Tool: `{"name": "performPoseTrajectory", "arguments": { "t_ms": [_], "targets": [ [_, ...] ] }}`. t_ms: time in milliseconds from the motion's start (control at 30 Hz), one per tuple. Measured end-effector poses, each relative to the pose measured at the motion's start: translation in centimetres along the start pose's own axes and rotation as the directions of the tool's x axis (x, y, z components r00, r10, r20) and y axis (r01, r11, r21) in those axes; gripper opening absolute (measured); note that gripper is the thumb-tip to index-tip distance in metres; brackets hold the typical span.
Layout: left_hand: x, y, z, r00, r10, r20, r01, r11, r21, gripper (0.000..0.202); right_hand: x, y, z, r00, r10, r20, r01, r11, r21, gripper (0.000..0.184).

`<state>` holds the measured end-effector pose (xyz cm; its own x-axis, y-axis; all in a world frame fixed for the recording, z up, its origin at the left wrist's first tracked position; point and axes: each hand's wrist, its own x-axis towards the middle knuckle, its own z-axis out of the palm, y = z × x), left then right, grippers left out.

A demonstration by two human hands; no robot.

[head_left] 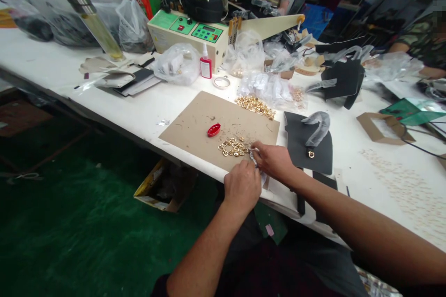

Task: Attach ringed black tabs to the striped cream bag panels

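Observation:
Both my hands meet at the near edge of a brown cardboard sheet [188,123]. My left hand [243,184] is closed in a fist around a narrow strap in clear plastic wrap [263,178], most of which the fingers hide. My right hand [273,160] pinches the upper end of this plastic-wrapped strap, beside a loose cluster of gold metal buckles [230,146]. Beyond the buckles lies a small red oval dish [213,130]. A dark panel [296,137] with a plastic-wrapped handle [318,125] and gold fitting lies right of my right hand.
A heap of gold hardware [256,106] lies at the sheet's far corner. Behind stand a red bottle [206,66], a tape roll [221,83] and a machine with a control panel [188,32]. An open box [165,188] sits below the table edge. Other people sit behind.

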<state>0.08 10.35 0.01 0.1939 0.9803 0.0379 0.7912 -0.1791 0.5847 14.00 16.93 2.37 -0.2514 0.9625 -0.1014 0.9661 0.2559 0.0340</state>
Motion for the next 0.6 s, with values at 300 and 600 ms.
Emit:
{"name": "performPoseTrajectory", "arguments": {
  "t_ms": [300, 600],
  "targets": [
    [-0.2, -0.3, -0.1, 1.000, 0.020, -0.006, -0.020, 0.997, 0.078, 0.021, 0.3, 0.5, 1.2, 0.999, -0.012, -0.049, 0.020, 0.989, 0.149, 0.027],
    [-0.5, -0.4, -0.3, 0.997, 0.072, -0.029, -0.068, 0.991, 0.119, 0.017, -0.1, 1.1, 2.1, 0.989, -0.112, -0.099, 0.132, 0.965, 0.226, 0.029]
  ]
}}
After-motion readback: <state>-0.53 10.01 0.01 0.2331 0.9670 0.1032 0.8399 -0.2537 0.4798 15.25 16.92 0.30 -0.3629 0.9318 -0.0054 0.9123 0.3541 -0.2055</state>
